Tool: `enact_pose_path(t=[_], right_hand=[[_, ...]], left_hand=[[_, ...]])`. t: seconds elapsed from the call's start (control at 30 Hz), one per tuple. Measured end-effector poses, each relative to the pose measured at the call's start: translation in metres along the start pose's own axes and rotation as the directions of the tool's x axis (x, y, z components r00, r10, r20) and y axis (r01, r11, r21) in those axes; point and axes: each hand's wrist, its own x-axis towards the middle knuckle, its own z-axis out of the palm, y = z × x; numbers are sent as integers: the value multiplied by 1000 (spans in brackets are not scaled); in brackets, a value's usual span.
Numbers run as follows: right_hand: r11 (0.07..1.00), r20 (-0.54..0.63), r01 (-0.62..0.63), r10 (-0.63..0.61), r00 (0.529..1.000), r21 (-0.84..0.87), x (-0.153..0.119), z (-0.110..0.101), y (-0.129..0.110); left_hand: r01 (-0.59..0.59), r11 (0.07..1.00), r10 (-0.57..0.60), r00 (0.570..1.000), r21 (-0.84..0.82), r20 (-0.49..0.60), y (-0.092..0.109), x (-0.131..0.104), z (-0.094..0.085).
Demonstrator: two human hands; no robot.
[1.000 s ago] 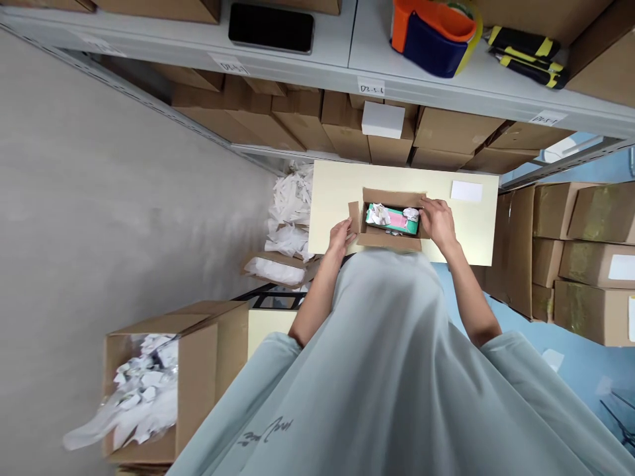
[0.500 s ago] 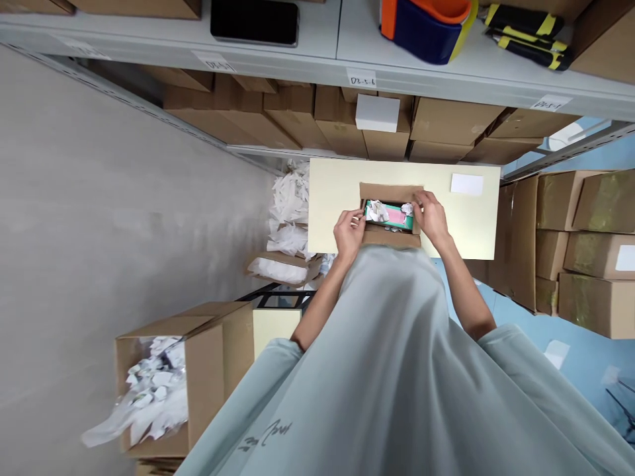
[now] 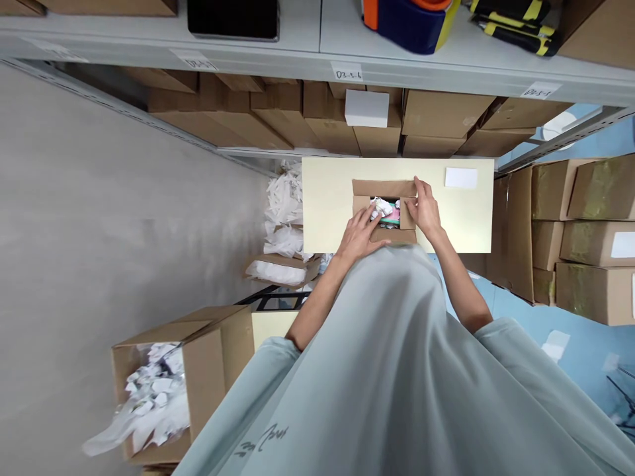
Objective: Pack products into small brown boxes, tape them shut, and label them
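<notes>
A small cardboard box (image 3: 384, 188) lies on the pale yellow table (image 3: 327, 198) with its long flaps spread out. Its two end flaps are folded inward over the opening. Between them show crumpled white paper (image 3: 381, 206) and a pink and green item (image 3: 395, 215). My left hand (image 3: 361, 235) rests on the left end flap and near flap, fingers spread, fingertips by the paper. On the other side, my right hand (image 3: 424, 206) touches the right end flap and the far flap's corner, its fingers apart.
A white card (image 3: 461, 178) lies on the table's right part. Beyond the table is a shelf (image 3: 297, 58) with cartons, a phone and tools. Shredded paper (image 3: 288, 195) is at the left, with a large open carton (image 3: 203, 377) nearer. Stacked cartons (image 3: 595, 238) stand right.
Both end flaps of the box have folded inward, covering more of the contents. My left hand has moved onto the box and spread its fingers. My right hand remains at the right end.
</notes>
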Motion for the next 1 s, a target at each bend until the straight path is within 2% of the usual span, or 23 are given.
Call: enact_pose_path(t=[0.17,0.33,0.5,0.6,0.7,0.83,1.0], right_hand=[[998,13,14,-13,1000,-65,-1,-2,-2],[989,-81,-5,16,997,144,1,-2,-6],[963,-101,-33,62,993,267,2,-9,-7],[962,-85,-1,25,996,274,-7,-18,-6],[980,-74,59,-45,996,190,-21,-23,-4],[995,-40,82,-80,996,53,-38,-18,0],[998,-28,69,-69,997,-9,-45,0,6]], left_hand=[[-59,986,42,994,158,104,8,9,-5],[-97,978,72,988,186,133,-1,1,-6],[-100,984,99,995,150,18,-4,-2,-7],[-30,993,48,985,111,-165,-4,-3,-11],[66,994,-34,946,89,-321,-10,3,-13],[93,995,-77,948,37,-308,-24,19,-8],[119,992,-129,949,-52,-289,-42,34,6]])
